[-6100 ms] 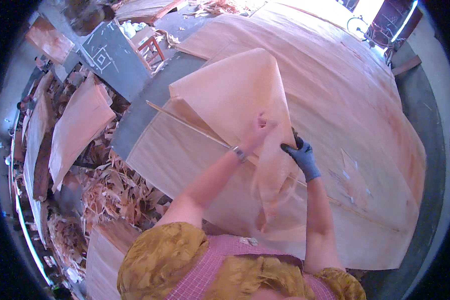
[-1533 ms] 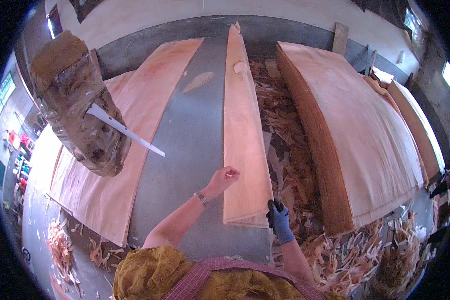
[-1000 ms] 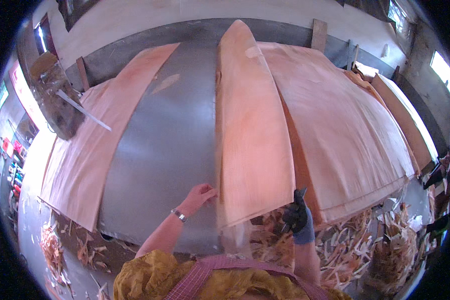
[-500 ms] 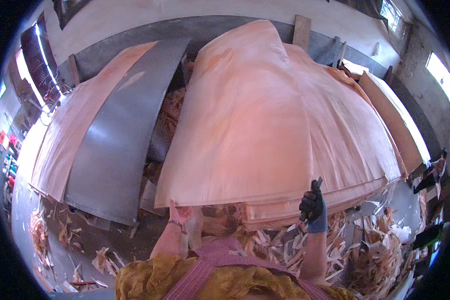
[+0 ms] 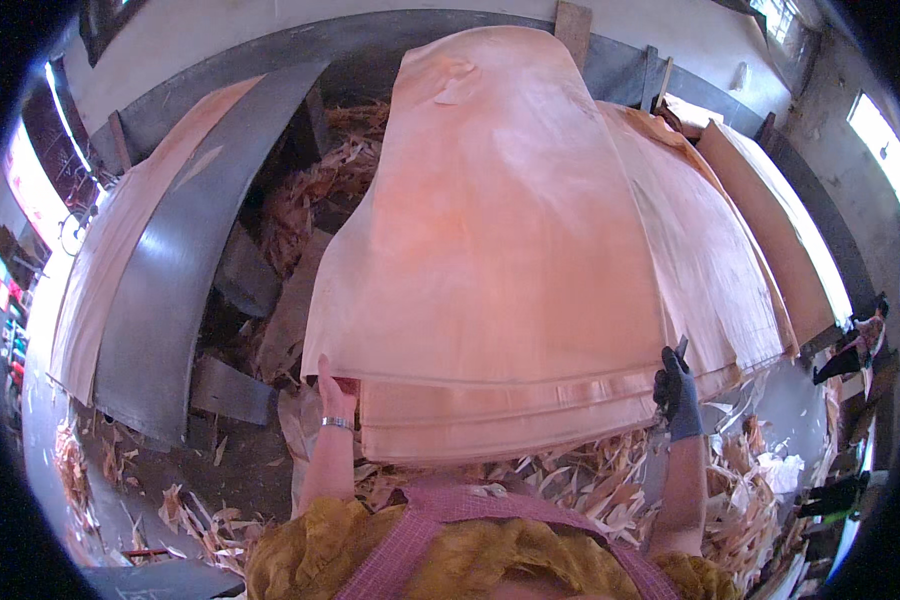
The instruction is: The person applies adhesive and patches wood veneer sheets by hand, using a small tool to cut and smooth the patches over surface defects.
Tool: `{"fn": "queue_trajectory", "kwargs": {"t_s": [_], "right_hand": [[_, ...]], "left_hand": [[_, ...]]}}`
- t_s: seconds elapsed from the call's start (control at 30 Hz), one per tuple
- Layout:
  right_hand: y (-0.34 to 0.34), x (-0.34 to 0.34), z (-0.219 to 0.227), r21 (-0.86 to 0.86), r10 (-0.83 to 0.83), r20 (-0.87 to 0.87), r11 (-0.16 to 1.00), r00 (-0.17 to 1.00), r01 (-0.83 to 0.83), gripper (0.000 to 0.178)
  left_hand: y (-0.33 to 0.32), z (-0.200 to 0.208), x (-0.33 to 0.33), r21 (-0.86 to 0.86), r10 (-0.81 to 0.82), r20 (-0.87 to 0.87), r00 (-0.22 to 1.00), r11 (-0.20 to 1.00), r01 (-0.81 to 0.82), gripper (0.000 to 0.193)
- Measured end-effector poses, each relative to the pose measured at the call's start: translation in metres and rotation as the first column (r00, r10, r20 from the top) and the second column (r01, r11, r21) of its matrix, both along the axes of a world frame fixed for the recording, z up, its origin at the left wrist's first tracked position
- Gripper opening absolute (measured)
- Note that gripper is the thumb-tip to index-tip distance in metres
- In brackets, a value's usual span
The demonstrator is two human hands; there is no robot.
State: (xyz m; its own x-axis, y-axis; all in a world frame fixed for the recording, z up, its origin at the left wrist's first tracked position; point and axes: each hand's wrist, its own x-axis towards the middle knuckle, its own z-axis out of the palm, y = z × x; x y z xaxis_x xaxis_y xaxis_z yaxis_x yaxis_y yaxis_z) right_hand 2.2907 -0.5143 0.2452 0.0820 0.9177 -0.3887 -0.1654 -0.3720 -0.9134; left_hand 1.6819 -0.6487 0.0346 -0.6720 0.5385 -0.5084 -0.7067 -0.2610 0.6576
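Note:
A large, thin, pinkish-tan wood veneer sheet (image 5: 500,240) bulges over a stack of similar veneer sheets (image 5: 510,420). My bare left hand (image 5: 337,393), with a metal band at the wrist, closes on the sheet's near left corner. At the near right corner my right hand (image 5: 676,392), in a black and grey glove, is closed against the sheet's edge. A narrow dark tool (image 5: 681,347) pokes up out of that fist; its kind cannot be made out. My right fingers partly hide the corner.
To the left stand a grey panel (image 5: 160,270) and another veneer pile (image 5: 100,260). Torn veneer scraps (image 5: 590,490) litter the floor around the stack. A thick tan board (image 5: 770,230) leans at the right. Farther right is another person (image 5: 860,345).
The veneer sheet and both my hands have shifted right, and the sheet now lies more squarely over the stack. More of the scrap-filled gap beside the grey panel shows.

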Motion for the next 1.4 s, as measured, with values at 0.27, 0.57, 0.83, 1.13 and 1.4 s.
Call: {"fn": "queue_trajectory", "kwargs": {"t_s": [0.27, 0.57, 0.83, 1.13, 1.4], "right_hand": [[0.063, 0.16, -0.02, 0.041, -0.043, 0.211, 0.999, 0.976, 0.035, 0.021], [0.108, 0.264, -0.077, 0.075, -0.009, 0.288, 0.997, 0.958, -0.014, 0.025], [0.105, 0.296, -0.162, 0.107, -0.037, 0.337, 0.994, 0.941, 0.0, 0.044], [0.178, 0.272, -0.212, 0.117, 0.077, 0.426, 0.983, 0.901, -0.139, 0.026], [0.158, 0.279, -0.243, 0.207, 0.017, 0.57, 0.965, 0.821, -0.163, 0.03]], "left_hand": [[0.019, 0.014, 0.14, -0.23, -0.101, -0.096, 0.99, 0.97, 0.076, 0.026], [0.058, -0.047, 0.239, -0.36, -0.077, 0.041, 0.996, 0.929, 0.087, 0.027], [0.034, -0.077, 0.286, -0.397, -0.065, -0.239, 0.969, 0.917, -0.037, 0.017], [0.083, -0.083, 0.282, -0.298, 0.145, -0.115, 0.983, 0.939, -0.173, 0.023], [0.057, -0.092, 0.298, -0.327, 0.11, -0.197, 0.974, 0.93, -0.171, 0.026]]}}
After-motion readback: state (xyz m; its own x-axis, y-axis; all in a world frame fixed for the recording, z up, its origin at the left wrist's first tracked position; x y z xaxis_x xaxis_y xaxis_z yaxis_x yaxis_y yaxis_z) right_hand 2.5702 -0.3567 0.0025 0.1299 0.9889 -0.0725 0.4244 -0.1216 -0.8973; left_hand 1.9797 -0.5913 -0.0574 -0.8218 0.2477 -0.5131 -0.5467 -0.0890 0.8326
